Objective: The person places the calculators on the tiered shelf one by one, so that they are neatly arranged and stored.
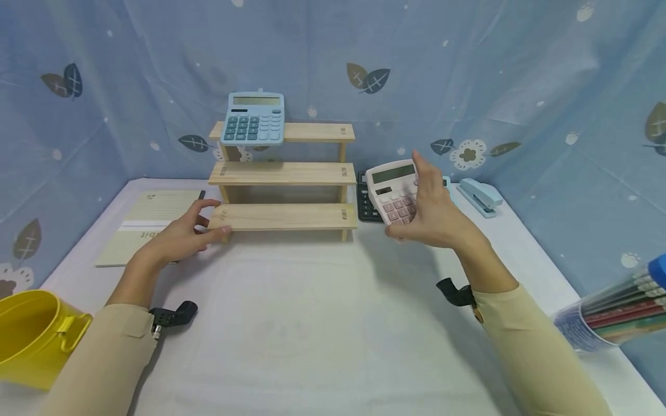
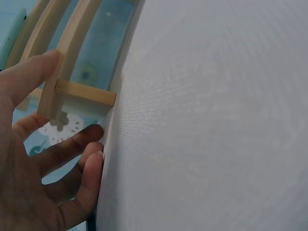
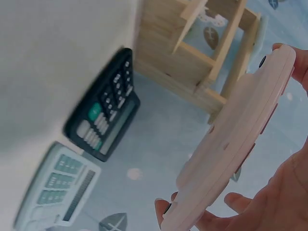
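Observation:
At the left end of a three-tier wooden shelf rack [image 1: 283, 216], my left hand [image 1: 177, 234] pinches the lowest board. In the left wrist view the thumb [image 2: 41, 67] lies on the board's front, while the other fingers curve behind and below it. My right hand [image 1: 437, 216] grips a white calculator with pink keys [image 1: 395, 190], raised above the table and tilted. Its pale back [image 3: 231, 130] faces the right wrist camera. Behind it, a black calculator [image 3: 108, 106] and a light blue calculator [image 3: 57, 185] lean near the curtain. Another blue calculator [image 1: 253, 118] stands on the top tier.
A light blue stapler [image 1: 480, 196] sits at the back right. A notebook [image 1: 137, 225] with a dark pen lies left of the rack. The yellow bucket [image 1: 39, 335] is at the left front, a tub of pencils [image 1: 614, 309] at the right edge. Patterned curtain surrounds the white table.

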